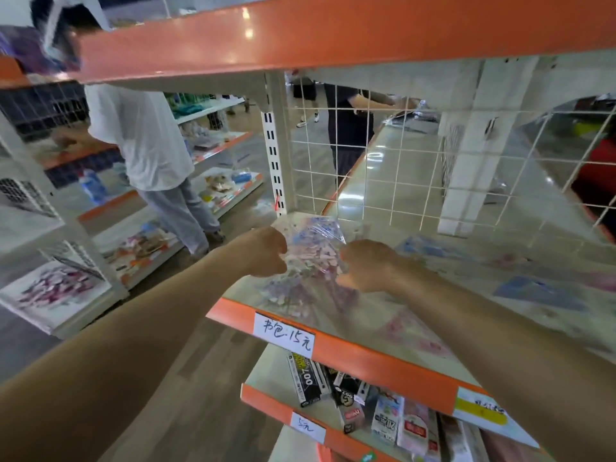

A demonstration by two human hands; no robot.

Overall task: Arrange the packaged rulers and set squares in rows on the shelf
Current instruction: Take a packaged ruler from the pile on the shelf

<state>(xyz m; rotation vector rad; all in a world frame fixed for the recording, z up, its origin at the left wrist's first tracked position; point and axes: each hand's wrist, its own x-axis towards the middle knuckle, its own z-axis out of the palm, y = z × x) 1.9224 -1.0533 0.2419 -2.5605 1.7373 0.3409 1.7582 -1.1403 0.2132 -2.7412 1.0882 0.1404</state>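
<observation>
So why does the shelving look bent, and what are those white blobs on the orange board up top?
Head view: the wide-angle lens bows the straight shelf edges; the blobs on the top orange board are reflected lights; the clear packet between the left hand and right hand glints too; packets further right are blurred.

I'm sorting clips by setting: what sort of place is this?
Probably a shop, likely stationery: an orange-edged display shelf with a handwritten price tag, boxed goods on the tier below, and the left hand and right hand gripping a clear packet.
</observation>
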